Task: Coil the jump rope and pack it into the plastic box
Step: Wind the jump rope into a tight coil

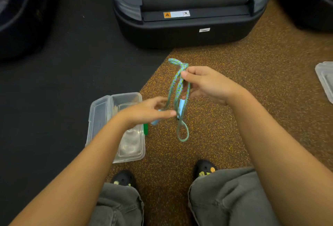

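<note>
Qty: 1 jump rope (179, 88); 2 hands, left hand (149, 111) & right hand (207, 84); 1 open plastic box (100, 114); 2 black shoes (204, 169); 1 treadmill base (189, 33).

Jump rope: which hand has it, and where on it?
Both. The right hand pinches the folded jump rope near its top bend; the left hand grips the lower strands by the blue handle.

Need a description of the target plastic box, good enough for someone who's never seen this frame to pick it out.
Start at the large black case at top centre, then come down to where the black mat meets the speckled brown floor. The plastic box lies open there, under the left hand, hinged lid flipped out to its left. Unlike the clear container cut off at the right edge, it is fully in view.
</note>
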Available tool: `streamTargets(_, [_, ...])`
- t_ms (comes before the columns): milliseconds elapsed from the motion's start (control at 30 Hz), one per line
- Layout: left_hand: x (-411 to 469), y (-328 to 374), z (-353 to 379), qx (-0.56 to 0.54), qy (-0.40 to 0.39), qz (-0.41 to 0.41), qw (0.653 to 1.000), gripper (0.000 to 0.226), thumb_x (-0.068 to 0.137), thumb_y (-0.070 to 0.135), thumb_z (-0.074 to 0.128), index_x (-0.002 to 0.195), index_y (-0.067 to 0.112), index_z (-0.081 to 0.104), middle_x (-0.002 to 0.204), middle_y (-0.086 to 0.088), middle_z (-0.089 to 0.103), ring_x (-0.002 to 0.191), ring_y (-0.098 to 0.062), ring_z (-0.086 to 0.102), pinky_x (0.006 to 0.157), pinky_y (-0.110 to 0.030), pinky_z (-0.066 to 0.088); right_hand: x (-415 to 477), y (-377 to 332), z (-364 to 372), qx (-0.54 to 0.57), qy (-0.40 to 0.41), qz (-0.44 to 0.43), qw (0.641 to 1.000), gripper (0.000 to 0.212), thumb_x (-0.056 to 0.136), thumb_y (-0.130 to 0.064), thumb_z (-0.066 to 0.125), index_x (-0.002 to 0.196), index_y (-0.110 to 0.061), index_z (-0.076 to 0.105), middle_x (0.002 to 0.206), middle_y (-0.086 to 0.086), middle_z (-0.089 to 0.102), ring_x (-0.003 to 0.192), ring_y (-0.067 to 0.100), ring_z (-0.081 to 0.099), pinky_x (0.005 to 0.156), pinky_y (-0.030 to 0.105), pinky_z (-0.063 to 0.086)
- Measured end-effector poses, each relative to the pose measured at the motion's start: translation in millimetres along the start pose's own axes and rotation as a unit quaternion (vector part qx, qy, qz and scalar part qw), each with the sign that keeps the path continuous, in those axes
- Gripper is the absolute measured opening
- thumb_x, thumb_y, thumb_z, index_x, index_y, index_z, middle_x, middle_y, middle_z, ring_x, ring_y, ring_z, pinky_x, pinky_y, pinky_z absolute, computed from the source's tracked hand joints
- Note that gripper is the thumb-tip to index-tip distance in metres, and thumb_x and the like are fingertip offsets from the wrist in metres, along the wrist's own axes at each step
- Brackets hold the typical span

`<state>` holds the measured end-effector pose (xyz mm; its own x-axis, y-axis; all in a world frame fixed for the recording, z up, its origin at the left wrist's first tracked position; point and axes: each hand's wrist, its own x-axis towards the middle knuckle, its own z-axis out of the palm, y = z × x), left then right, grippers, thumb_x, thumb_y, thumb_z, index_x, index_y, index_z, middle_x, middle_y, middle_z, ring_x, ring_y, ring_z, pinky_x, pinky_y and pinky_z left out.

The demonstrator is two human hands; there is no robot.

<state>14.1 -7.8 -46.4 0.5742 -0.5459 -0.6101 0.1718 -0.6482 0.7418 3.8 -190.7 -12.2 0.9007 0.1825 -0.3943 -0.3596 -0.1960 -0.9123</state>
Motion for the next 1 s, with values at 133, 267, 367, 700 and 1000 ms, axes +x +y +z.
streamTargets(133, [11.6, -15.5, 13.1, 0.074, 0.012, -0.013, 0.997, 0.047, 0.085, 0.03, 0.063, 0.128, 0.022, 0.046, 0.133, -0.01, 0.047, 0.115, -0.018, 0.047, 0.094, -0.026, 0.037, 1.3, -4.5, 0.7, 0.101, 0.002, -0.021, 0.995, 0.023, 0.098, -0.021, 0.039, 0.084, -0.013, 0.056, 0.084, 0.008, 0.06, 0.074, 0.018, 0.06, 0.07, 0.033, 0.056])
streamTargets(267, [15.8, -20.6, 18.0, 0.008, 0.03, -0.002, 1.0, 0.037, 0.082, 0.029, 0.067, 0.115, 0.016, 0.054, 0.125, -0.007, 0.057, 0.114, -0.022, 0.054, 0.102, -0.038, 0.04, 0.9, -10.2, -1.8, 0.206, 0.024, -0.025, 0.978, 0.024, 0.098, -0.019, 0.039, 0.084, -0.012, 0.057, 0.081, 0.006, 0.061, 0.069, 0.014, 0.062, 0.061, 0.031, 0.059])
streamTargets(367, [16.3, -12.8, 19.1, -0.036, 0.078, 0.048, 0.995, 0.033, 0.082, 0.033, 0.066, 0.106, 0.012, 0.058, 0.115, -0.006, 0.065, 0.111, -0.022, 0.059, 0.099, -0.038, 0.044, 0.3, -10.9, -5.1, 0.227, 0.031, -0.016, 0.973, 0.025, 0.098, -0.019, 0.037, 0.084, -0.011, 0.057, 0.08, 0.006, 0.061, 0.061, 0.011, 0.065, 0.057, 0.03, 0.058])
streamTargets(700, [13.4, -3.4, 14.4, -0.054, 0.101, 0.104, 0.988, 0.026, 0.096, 0.035, 0.04, 0.078, 0.019, 0.048, 0.068, 0.001, 0.049, 0.07, -0.015, 0.05, 0.072, -0.027, 0.042, 8.2, 1.6, -23.2, 0.155, 0.214, 0.05, 0.963, 0.026, 0.098, -0.021, 0.036, 0.08, -0.014, 0.052, 0.074, 0.004, 0.055, 0.045, 0.009, 0.051, 0.037, 0.016, 0.034])
streamTargets(1000, [12.2, 9.7, 2.0, -0.271, 0.178, 0.11, 0.939, 0.022, 0.094, 0.023, 0.048, 0.084, 0.02, 0.067, 0.066, 0.007, 0.057, 0.054, -0.001, 0.052, 0.059, -0.016, 0.043, 6.0, 17.3, -18.7, -0.355, 0.303, 0.193, 0.863, 0.05, 0.092, -0.038, 0.046, 0.13, -0.006, 0.043, 0.135, 0.018, 0.041, 0.125, 0.033, 0.04, 0.101, 0.044, 0.036])
